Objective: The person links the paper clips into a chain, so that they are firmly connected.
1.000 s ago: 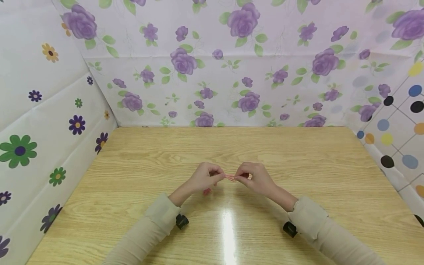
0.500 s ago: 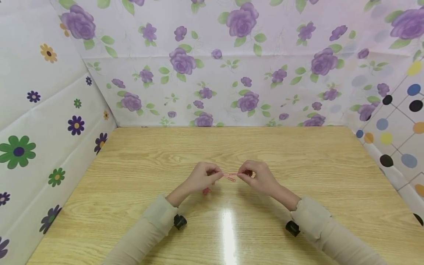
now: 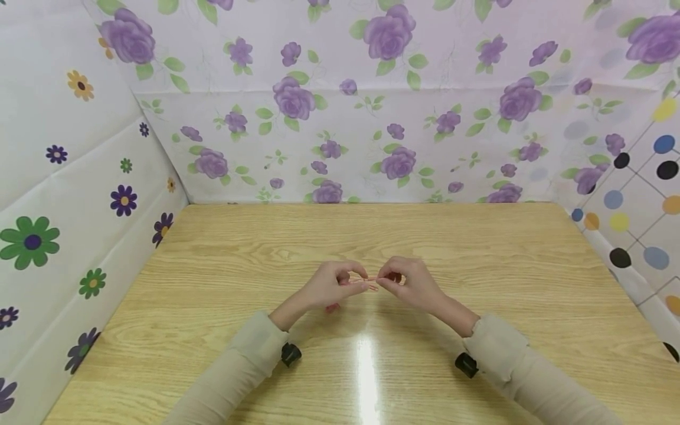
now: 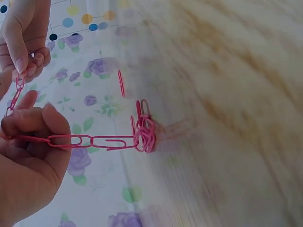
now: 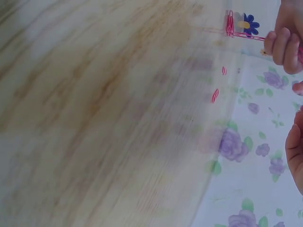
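A chain of linked pink paper clips [image 4: 111, 141] stretches between my two hands. My left hand [image 3: 332, 286] has its fingers curled round the chain, while its thumb and index fingertips stand a little apart near the middle. My right hand [image 3: 414, 285] pinches the chain's other end between thumb and fingertips. From the left hand the chain runs down to a bunched heap of linked clips [image 4: 146, 132] on the table, partly hidden under that hand in the head view. Only the edge of the right hand [image 5: 296, 153] shows in the right wrist view.
Two loose pink paper clips, a nearer clip [image 5: 215, 95] and a smaller-looking clip [image 5: 224, 71], lie on the wooden table [image 3: 255, 242]. A flowered cloth wall [image 3: 361, 130] rises behind the table. Patterned cloths also stand at both sides.
The left thumb and index finger have parted and reached rightward along the chain, closer to the right hand. The right hand moved slightly right, then stayed nearly still, pinching the chain.
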The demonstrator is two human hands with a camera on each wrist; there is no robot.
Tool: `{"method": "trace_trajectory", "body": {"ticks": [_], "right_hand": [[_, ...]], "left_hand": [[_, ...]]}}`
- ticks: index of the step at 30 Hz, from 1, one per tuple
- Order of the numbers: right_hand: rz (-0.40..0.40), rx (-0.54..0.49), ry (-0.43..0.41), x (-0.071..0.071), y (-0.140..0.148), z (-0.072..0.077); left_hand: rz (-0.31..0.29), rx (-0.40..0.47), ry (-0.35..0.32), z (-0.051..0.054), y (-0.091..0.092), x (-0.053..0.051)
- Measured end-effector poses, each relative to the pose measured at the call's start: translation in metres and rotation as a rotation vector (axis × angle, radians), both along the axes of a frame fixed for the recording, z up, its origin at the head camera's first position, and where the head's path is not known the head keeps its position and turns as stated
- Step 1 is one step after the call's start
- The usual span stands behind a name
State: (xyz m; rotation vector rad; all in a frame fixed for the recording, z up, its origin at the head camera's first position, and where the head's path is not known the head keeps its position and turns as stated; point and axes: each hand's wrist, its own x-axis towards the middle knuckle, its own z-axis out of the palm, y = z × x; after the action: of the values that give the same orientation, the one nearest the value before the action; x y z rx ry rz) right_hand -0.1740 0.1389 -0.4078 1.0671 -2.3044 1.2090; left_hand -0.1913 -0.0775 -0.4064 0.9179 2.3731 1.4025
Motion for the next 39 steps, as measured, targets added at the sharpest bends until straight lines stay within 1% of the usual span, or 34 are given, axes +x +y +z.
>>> {"method": "trace_trajectory", "body": {"ticks": [4, 6, 11, 17, 21, 28, 31, 33, 39], "right_hand": [[-0.01, 0.011, 0.011, 0.001, -0.002, -0.001], [-0.014, 0.014, 0.01, 0.001, -0.003, -0.001], [-0.032, 0.037, -0.01, 0.001, -0.005, -0.001], [-0.039, 0.039, -0.033, -0.001, -0.004, -0.004], [-0.06, 0.066, -0.065, -0.005, -0.002, -0.008], [-0.093, 0.117, -0.079, -0.014, -0.001, -0.011], [-0.099, 0.152, -0.129, -0.02, -0.002, -0.013], [-0.093, 0.192, -0.185, -0.024, -0.003, -0.014], [-0.02, 0.339, -0.339, -0.038, -0.006, -0.022]], "left_hand": [[0.027, 0.008, 0.058, 0.001, 0.002, 0.001], [0.042, 0.008, 0.054, 0.012, 0.003, 0.007], [0.047, 0.007, 0.06, 0.036, 0.003, 0.022], [0.048, 0.006, 0.083, 0.036, -0.003, 0.021], [0.052, 0.009, 0.093, 0.037, -0.009, 0.02], [0.054, 0.017, 0.08, 0.04, -0.015, 0.019], [0.064, 0.026, 0.066, 0.042, -0.016, 0.018], [0.072, 0.03, 0.053, 0.042, -0.018, 0.017], [0.079, 0.031, 0.021, 0.038, -0.023, 0.009]]}}
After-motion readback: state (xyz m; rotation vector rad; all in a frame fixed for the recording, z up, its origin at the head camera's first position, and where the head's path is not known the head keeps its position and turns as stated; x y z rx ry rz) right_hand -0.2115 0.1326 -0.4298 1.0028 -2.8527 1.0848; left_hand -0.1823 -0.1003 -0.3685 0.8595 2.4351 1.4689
